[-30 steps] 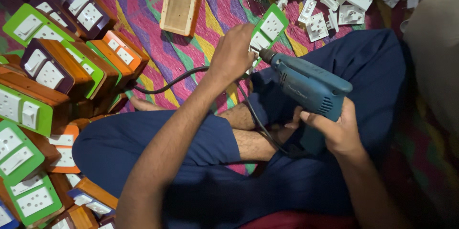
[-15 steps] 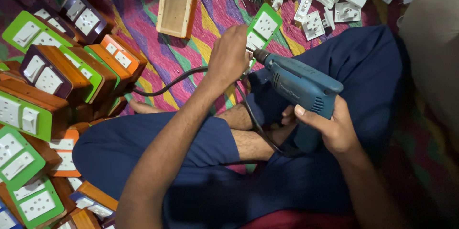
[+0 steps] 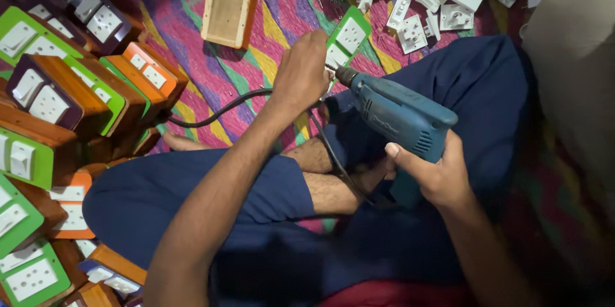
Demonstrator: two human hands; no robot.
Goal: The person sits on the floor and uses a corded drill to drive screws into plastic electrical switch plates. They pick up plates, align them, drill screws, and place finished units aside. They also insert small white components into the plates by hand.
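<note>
blue electric drill lies over the person's crossed legs, its tip at a green switch plate. right hand wraps the drill's handle; left hand is closed at the plate's edge. wooden switch boxes crowd the striped mat.

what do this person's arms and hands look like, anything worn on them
Both arms are bare from what shows: no sleeves reach the forearms, and no gloves, watch, rings or bands are visible. The left hand and right hand are uncovered, with short nails where the fingertips show. The only clothing in view is dark blue fabric over the legs, not on the arms.
</note>
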